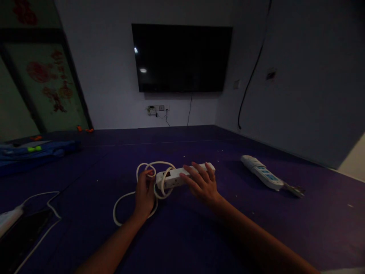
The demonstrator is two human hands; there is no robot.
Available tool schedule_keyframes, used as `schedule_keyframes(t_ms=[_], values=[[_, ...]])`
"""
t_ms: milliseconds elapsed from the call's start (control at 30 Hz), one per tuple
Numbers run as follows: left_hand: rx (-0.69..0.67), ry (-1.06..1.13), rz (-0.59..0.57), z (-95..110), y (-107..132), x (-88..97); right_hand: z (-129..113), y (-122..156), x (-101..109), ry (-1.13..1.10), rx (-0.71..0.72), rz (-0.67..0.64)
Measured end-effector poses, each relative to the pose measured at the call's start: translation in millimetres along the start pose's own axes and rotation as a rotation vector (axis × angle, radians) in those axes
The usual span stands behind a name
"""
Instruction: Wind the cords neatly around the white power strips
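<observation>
A white power strip [173, 177] lies on the dark purple floor mat [199, 236] in front of me, its white cord [122, 198] looped in coils at its left end. My left hand [144, 194] is closed around the coiled cord beside the strip's left end. My right hand [202, 182] rests on top of the strip's right half with its fingers stretched out flat.
A second power strip [262, 173] with blue sockets lies to the right, its plug end toward me. Another white strip and cord [17, 215] sit at the left edge. Blue fabric [34, 152] lies at the far left. A dark TV [182, 57] hangs on the wall.
</observation>
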State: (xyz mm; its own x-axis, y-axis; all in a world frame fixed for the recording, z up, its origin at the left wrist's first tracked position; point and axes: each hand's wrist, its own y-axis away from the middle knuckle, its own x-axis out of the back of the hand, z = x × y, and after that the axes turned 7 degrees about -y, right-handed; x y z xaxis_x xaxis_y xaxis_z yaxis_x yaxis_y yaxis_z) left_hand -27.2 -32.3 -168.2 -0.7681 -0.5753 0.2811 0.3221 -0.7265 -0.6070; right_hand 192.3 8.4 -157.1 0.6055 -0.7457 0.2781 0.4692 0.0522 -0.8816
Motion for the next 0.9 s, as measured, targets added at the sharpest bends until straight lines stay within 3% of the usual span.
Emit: schedule_keyframes(t_ms=[133, 267, 500, 633, 900], values=[[-0.025, -0.021, -0.137, 3.0, -0.3, -2.1, -0.6, -3.5, 4.0, -0.004, -0.077, 0.086], [-0.047, -0.154, -0.246, 1.6, 2.9, -6.1, 0.1, -9.9, 6.1, 0.034, -0.248, 0.107], [-0.069, -0.291, -0.232, -1.3, 3.7, -6.9, 5.4, -12.1, 2.6, 0.150, -0.525, 0.019], [-0.147, -0.306, -0.214, -6.0, 2.8, -8.9, 7.1, -9.0, 2.2, 0.154, -0.495, -0.051], [-0.398, -0.387, -0.055, -5.3, 4.7, -7.1, -1.2, -7.9, 4.1, 0.129, -0.331, -0.103]])
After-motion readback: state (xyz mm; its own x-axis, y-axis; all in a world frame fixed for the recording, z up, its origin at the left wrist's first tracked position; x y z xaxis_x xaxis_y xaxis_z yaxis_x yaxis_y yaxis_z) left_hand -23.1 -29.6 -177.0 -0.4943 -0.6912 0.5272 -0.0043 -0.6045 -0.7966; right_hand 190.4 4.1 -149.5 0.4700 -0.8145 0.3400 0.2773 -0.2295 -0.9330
